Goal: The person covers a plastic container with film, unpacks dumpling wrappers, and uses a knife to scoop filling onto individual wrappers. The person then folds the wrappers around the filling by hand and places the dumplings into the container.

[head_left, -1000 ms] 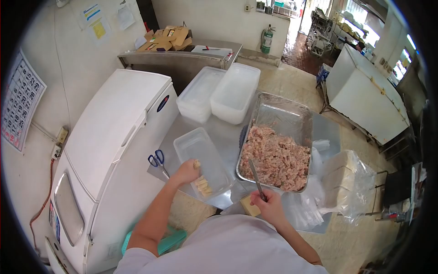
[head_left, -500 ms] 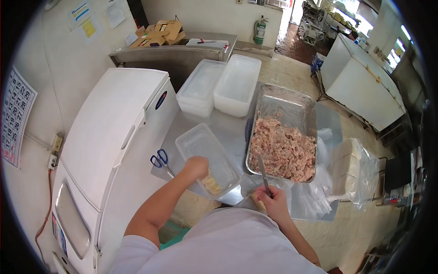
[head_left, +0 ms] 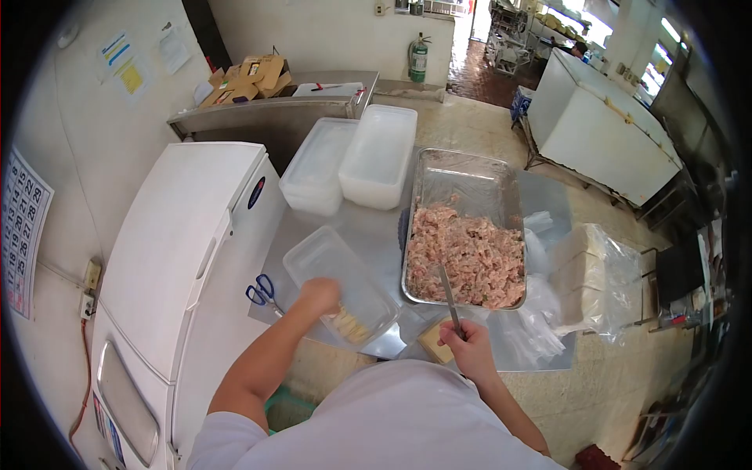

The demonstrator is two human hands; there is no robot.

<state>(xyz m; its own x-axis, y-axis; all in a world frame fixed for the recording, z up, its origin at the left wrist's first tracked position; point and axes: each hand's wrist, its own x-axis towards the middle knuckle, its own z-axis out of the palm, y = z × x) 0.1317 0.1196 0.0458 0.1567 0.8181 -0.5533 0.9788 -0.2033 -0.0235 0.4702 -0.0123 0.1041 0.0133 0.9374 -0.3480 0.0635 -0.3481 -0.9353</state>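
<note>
My left hand (head_left: 319,297) is curled down inside a translucent plastic container (head_left: 309,249), its fingertips hidden. Beside those fingers, several pale dumpling-like pieces (head_left: 349,324) lie in a row at the container's near end. My right hand (head_left: 468,346) grips a narrow metal spatula (head_left: 449,296), whose blade points away towards the meat. Below this hand, a stack of pale square wrappers (head_left: 432,341) sits at the table's near edge, partly covered. Minced meat filling (head_left: 468,254) fills the near part of a deep metal tray (head_left: 464,162) just ahead.
Two stacks of translucent containers (head_left: 380,149) stand at the back of the metal table (head_left: 270,305). Blue-handled scissors (head_left: 261,290) lie left. Bagged wrapper blocks (head_left: 581,274) and loose plastic bags (head_left: 534,313) sit right. A white freezer (head_left: 184,235) flanks the table's left side.
The camera view has shifted, so the scene sits further left. The wrapper stack beneath my right hand shows more now. My left hand stays in the container; my right still holds the spatula.
</note>
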